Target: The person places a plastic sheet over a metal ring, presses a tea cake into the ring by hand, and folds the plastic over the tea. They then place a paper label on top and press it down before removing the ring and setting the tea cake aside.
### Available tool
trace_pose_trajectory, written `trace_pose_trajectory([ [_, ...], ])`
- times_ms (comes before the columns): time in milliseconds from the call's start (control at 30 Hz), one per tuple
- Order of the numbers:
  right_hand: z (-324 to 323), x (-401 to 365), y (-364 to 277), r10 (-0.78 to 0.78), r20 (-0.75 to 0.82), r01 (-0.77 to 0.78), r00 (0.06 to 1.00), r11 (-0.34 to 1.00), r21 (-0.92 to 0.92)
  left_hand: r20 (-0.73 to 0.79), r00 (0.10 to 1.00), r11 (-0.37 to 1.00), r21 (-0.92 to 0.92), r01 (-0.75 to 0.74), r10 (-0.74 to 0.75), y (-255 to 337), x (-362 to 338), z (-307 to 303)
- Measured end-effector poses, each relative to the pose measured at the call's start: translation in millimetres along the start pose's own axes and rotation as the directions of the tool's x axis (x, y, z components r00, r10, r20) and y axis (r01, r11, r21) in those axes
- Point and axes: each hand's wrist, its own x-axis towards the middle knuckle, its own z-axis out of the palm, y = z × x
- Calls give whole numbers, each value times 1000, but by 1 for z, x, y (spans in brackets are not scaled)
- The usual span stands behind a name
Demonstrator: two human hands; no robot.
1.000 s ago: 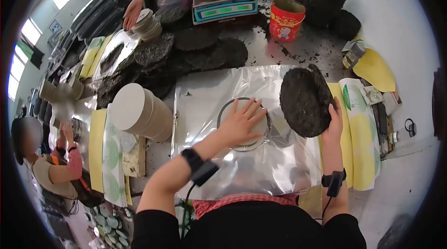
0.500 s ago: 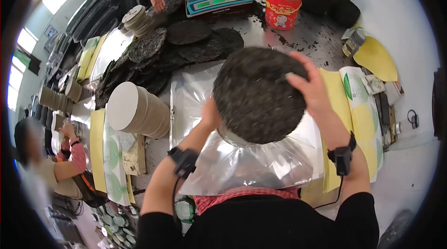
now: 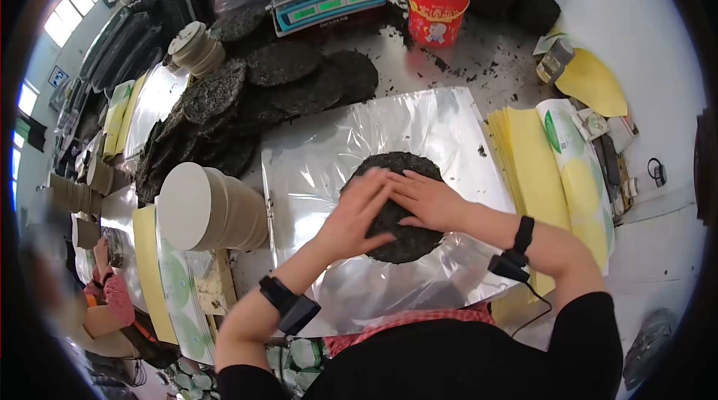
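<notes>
Two hands, left [image 3: 353, 214] and right [image 3: 430, 202], lie flat on the dark disc [image 3: 404, 243], fingers spread, not gripping; disc sits on the clear film [image 3: 321, 176]. Risk: uneven push cracks its rim or skids film, wrinkling it underneath.

The place looked like a small packing workshop. A digital scale [image 3: 329, 4] stood on a metal worktable [image 3: 479, 75] strewn with dark crumbs. In front of the scale lay overlapping dark round cakes [image 3: 284, 63]; beyond them, a tall pile of pale discs [image 3: 213, 207] and, to the right, stacked yellow sheets [image 3: 531, 168].
</notes>
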Motion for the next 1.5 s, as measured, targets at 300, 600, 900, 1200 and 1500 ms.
trace_pose_trajectory([
  [300, 20, 37, 0, 121, 746, -225, 654, 973, 40, 687, 719, 973, 221, -65, -108, -25, 38, 36],
  [600, 43, 40, -14, 275, 815, -370, 510, 925, -80, 454, 883, 966, 260, -5, -117, -24, 21, 56],
  [900, 50, 25, -15, 253, 386, -282, 887, 959, 19, -98, 687, 682, -283, 674, -720, -38, 8, -48],
  [1200, 43, 25, -20, 271, 364, -277, 891, 960, -36, 153, 703, 644, -306, 702, -694, -2, -130, -8],
  [1500, 37, 27, -51, 435, 343, -447, 832, 893, -49, -70, 973, 911, 344, 229, -218, 46, -169, 32],
])
